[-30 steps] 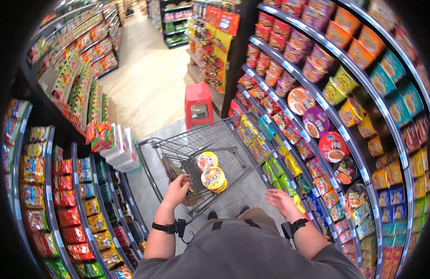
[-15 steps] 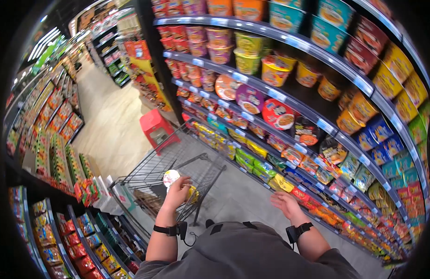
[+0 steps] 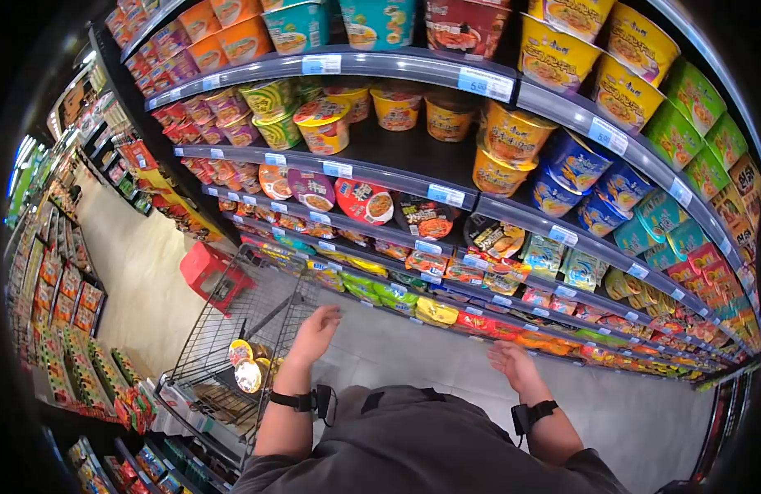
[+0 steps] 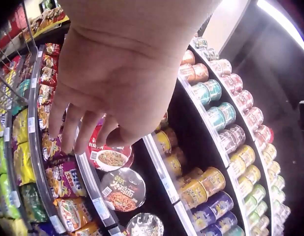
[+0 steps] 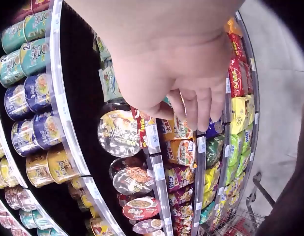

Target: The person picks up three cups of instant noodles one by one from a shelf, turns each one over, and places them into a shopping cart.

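Note:
My left hand (image 3: 317,333) is held out in front of the body with loosely bent fingers and nothing in it. Beside it, to the left, a wire shopping cart (image 3: 201,344) carries several instant noodle cups (image 3: 248,376). To the right, my right hand (image 3: 515,366) hangs in the air, empty, with relaxed fingers. Ahead of both hands runs a shelf of noodle cups; a red noodle bowl (image 3: 364,202) and a black noodle bowl (image 3: 424,216) stand tilted with lids outward. In the left wrist view, the fingers overlap the red bowl.
Yellow noodle buckets (image 3: 557,51) and blue noodle cups (image 3: 580,160) fill the upper shelves at right. Bagged noodles (image 3: 436,311) lie along the lower rows. A red stool (image 3: 212,276) stands beyond the cart, near the aisle floor (image 3: 137,255). More racks line the left.
The view has swung right, so the noodle shelf now fills the front and the cart has shifted to the left. Both hands stay raised and empty.

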A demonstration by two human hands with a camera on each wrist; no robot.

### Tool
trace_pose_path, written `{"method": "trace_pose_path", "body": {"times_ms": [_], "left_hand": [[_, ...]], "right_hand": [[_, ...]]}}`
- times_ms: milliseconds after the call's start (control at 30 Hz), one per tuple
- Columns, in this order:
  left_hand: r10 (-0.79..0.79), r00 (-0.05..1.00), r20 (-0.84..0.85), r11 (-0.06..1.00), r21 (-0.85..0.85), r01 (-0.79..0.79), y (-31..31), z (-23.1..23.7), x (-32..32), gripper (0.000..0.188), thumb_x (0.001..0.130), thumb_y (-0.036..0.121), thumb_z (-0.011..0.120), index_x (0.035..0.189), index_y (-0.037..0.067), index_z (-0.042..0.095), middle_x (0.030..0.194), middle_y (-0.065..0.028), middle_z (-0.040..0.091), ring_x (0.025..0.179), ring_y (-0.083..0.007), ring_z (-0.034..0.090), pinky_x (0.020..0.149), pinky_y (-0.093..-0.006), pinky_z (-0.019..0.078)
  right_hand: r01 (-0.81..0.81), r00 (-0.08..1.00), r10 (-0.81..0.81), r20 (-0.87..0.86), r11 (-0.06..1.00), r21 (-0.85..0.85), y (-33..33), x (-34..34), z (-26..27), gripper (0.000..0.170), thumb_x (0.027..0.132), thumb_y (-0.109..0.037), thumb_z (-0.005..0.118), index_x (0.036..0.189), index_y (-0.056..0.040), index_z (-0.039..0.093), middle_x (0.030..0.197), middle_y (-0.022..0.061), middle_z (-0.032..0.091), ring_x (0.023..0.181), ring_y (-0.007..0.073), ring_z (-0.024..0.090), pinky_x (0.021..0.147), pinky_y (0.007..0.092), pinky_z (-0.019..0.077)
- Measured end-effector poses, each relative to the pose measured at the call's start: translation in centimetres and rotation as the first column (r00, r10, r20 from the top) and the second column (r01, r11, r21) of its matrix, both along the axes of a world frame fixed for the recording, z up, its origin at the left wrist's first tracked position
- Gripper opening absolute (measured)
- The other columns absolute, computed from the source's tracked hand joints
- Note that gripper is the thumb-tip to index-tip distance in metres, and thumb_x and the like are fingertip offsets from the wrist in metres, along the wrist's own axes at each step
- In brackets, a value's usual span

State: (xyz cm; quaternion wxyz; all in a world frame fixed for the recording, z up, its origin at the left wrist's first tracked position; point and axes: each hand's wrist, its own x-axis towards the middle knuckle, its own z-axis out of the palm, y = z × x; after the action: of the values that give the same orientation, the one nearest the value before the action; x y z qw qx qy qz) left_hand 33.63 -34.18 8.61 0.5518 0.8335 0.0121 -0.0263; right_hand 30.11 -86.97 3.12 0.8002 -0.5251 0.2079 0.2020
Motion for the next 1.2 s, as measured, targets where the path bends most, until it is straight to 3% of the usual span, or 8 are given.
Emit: {"method": "trace_pose_path", "body": {"times_ms": [267,433,767,967,1100,1133,1200], "left_hand": [[-0.037,0.999,0.006,0.998,0.047,0.036,0.4,2.8,3.1,0.039,0.098,0.005,0.057,0.137,-0.001,0.057,0.121,-0.0147,0.072,0.112,-0.0233,0.068,0.096,-0.0345,0.0529],[0.053,0.996,0.077,0.998,-0.030,-0.051,3.3,4.7,7.0,0.042,0.096,0.002,0.057,0.138,-0.001,0.057,0.125,-0.0156,0.070,0.113,-0.0232,0.067,0.097,-0.0346,0.0527],[0.022,0.945,0.325,0.998,0.050,-0.041,9.0,12.2,21.0,0.045,0.097,-0.003,0.054,0.141,0.002,0.055,0.134,-0.0155,0.064,0.127,-0.0247,0.061,0.104,-0.0365,0.0483],[-0.039,0.908,0.416,0.999,0.026,0.031,11.9,17.0,28.2,0.051,0.095,-0.003,0.058,0.145,0.001,0.051,0.138,-0.0191,0.061,0.135,-0.0298,0.056,0.114,-0.0403,0.0420],[-0.101,0.905,0.412,0.995,0.022,0.101,12.9,18.7,31.5,0.054,0.095,-0.002,0.058,0.148,0.000,0.049,0.140,-0.0214,0.060,0.136,-0.0312,0.055,0.115,-0.0421,0.0414],[-0.127,0.901,0.416,0.990,0.000,0.140,13.2,18.6,32.4,0.057,0.095,-0.002,0.057,0.150,-0.001,0.046,0.143,-0.0232,0.058,0.138,-0.0322,0.053,0.116,-0.0425,0.0407],[-0.138,0.897,0.421,0.985,-0.035,0.169,13.2,18.8,33.5,0.058,0.095,-0.002,0.057,0.152,-0.002,0.044,0.145,-0.0238,0.057,0.140,-0.0325,0.052,0.116,-0.0425,0.0402]], "right_hand": [[-0.080,0.995,0.078,0.067,0.996,0.040,3.2,4.6,2.0,0.037,0.100,-0.018,0.057,0.134,-0.0034,0.061,0.133,0.0167,0.067,0.120,0.0305,0.066,0.099,0.0420,0.0511],[-0.165,0.978,0.161,0.133,0.986,0.020,8.5,9.9,5.8,0.038,0.101,-0.020,0.057,0.135,-0.0035,0.061,0.133,0.0152,0.067,0.120,0.0294,0.066,0.099,0.0401,0.0503],[-0.330,0.892,0.306,0.332,0.944,0.018,21.7,21.9,15.4,0.042,0.103,-0.020,0.056,0.141,-0.0001,0.056,0.138,0.0159,0.064,0.126,0.0262,0.063,0.105,0.0392,0.0489],[-0.388,0.762,0.356,0.542,0.920,-0.058,29.7,29.2,22.3,0.041,0.103,-0.015,0.057,0.141,0.0011,0.056,0.140,0.0163,0.063,0.132,0.0274,0.060,0.111,0.0403,0.0470],[-0.364,0.681,0.311,0.663,0.929,-0.062,33.5,33.7,24.1,0.044,0.100,-0.015,0.060,0.142,-0.0007,0.057,0.155,0.0173,0.049,0.145,0.0277,0.047,0.120,0.0436,0.0367],[-0.387,0.662,0.327,0.674,0.920,-0.066,34.1,34.7,24.6,0.047,0.098,-0.011,0.060,0.144,-0.0014,0.056,0.163,0.0171,0.038,0.153,0.0281,0.034,0.125,0.0452,0.0277],[-0.358,0.662,0.322,0.677,0.929,-0.092,35.2,35.9,24.8,0.049,0.096,-0.008,0.059,0.145,-0.0015,0.055,0.165,0.0168,0.035,0.155,0.0284,0.030,0.126,0.0454,0.0248]]}}
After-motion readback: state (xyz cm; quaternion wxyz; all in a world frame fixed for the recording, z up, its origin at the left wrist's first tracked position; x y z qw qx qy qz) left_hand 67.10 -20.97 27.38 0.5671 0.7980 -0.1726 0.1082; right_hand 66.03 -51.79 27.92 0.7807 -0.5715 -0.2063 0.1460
